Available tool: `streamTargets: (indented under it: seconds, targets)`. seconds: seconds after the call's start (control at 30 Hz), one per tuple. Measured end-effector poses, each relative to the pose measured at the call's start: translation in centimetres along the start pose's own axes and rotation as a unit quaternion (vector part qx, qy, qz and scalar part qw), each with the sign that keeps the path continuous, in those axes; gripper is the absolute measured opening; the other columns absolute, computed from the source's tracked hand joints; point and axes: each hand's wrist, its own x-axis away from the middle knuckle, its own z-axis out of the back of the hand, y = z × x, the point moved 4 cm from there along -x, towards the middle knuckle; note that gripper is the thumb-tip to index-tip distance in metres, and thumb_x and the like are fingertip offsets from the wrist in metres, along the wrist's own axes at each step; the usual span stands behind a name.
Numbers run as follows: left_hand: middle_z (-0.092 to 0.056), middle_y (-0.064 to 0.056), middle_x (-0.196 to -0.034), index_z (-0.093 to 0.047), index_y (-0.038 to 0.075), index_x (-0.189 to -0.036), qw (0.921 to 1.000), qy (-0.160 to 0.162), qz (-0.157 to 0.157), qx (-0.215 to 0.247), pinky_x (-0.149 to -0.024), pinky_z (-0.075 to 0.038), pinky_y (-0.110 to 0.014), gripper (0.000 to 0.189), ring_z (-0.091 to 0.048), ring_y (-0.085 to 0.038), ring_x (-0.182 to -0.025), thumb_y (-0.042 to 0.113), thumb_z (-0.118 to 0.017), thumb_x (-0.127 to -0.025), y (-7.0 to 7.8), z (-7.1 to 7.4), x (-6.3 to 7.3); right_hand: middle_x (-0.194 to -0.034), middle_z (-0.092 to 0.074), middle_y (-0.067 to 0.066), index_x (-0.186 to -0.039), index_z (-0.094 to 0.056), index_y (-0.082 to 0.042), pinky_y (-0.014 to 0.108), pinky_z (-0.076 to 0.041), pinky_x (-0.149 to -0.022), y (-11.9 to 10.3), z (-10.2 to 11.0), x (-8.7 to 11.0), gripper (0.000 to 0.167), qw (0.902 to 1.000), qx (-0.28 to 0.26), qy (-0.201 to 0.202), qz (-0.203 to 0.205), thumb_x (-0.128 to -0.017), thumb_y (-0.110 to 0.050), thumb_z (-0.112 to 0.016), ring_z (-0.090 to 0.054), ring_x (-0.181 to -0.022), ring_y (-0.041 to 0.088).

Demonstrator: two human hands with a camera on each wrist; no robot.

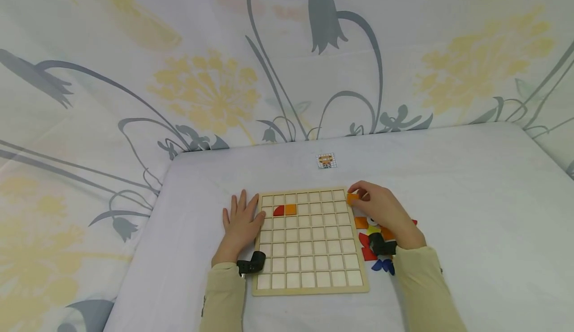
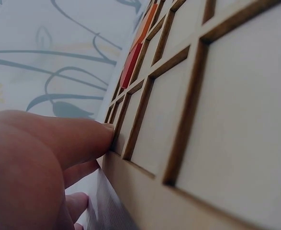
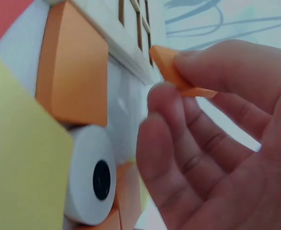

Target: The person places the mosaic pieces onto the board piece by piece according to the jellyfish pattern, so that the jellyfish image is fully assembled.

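A wooden grid board [image 1: 311,290] lies flat on the white cloth. In its second row sit a red quarter-round tile [image 1: 279,211] and an orange square tile [image 1: 290,209], side by side. My left hand [image 1: 241,226] rests at the board's left edge with fingers spread and the thumb touching the frame. Near the upper right corner, my right hand [image 1: 381,207] pinches an orange tile [image 1: 352,199] between thumb and fingers. The right wrist view shows that orange tile [image 3: 171,69] close up, tilted, its exact shape partly covered by the thumb.
Loose tiles lie right of the board, partly under the right wrist: an orange tile [image 1: 360,223], a white eye piece [image 3: 90,175], a yellow tile [image 3: 25,158], red tiles [image 1: 368,253] and blue pieces [image 1: 384,266]. A small pattern card [image 1: 326,160] lies beyond the board.
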Motion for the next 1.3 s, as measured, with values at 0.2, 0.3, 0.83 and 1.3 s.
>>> streamTargets:
  seconds: [0.2,0.3,0.83,1.3]
  targets:
    - [-0.005,-0.015,-0.148,-0.031,0.011,-0.14,1.0,0.003,-0.001,-0.003,-0.099,0.008,-0.056,0.053,0.007,-0.034,-0.133,0.031,-0.044,-0.092,0.0,0.3,0.0,-0.095,-0.059,0.004,-0.106,-0.059,-0.017,0.031,-0.045,-0.066,-1.2,-0.5,-0.2,0.021,0.9989,-0.041,0.0,0.023,-0.086,-0.022,-0.059,-0.055,-0.08,0.017]
    - [-0.006,-0.016,-0.148,-0.032,0.011,-0.139,1.0,0.005,-0.002,-0.002,-0.099,0.008,-0.056,0.053,0.007,-0.035,-0.133,0.031,-0.044,-0.091,0.0,0.4,0.0,-0.095,-0.058,0.003,-0.106,-0.06,-0.018,0.03,-0.045,-0.066,-2.1,-1.1,-0.4,0.021,0.9984,-0.044,-0.011,0.032,-0.085,-0.023,-0.059,-0.055,-0.08,0.017]
    - [-0.005,-0.015,-0.148,-0.031,0.012,-0.14,0.9999,0.008,-0.001,-0.011,-0.099,0.008,-0.056,0.053,0.007,-0.034,-0.133,0.031,-0.044,-0.092,-0.1,0.9,-0.1,-0.089,-0.06,-0.004,-0.101,-0.063,-0.02,0.033,-0.044,-0.074,-5.3,-4.7,-1.4,0.018,0.9968,-0.011,-0.014,0.078,-0.084,-0.018,-0.06,-0.053,-0.079,0.013]
    - [-0.008,-0.016,-0.148,-0.033,0.011,-0.139,1.0,0.006,-0.002,0.003,-0.099,0.007,-0.057,0.052,0.005,-0.035,-0.133,0.03,-0.045,-0.092,0.3,0.3,0.3,-0.08,-0.057,-0.002,-0.093,-0.064,-0.015,0.032,-0.042,-0.068,-6.3,-6.0,-2.3,0.012,0.9983,0.006,-0.014,0.057,-0.081,-0.014,-0.061,-0.049,-0.072,0.015]
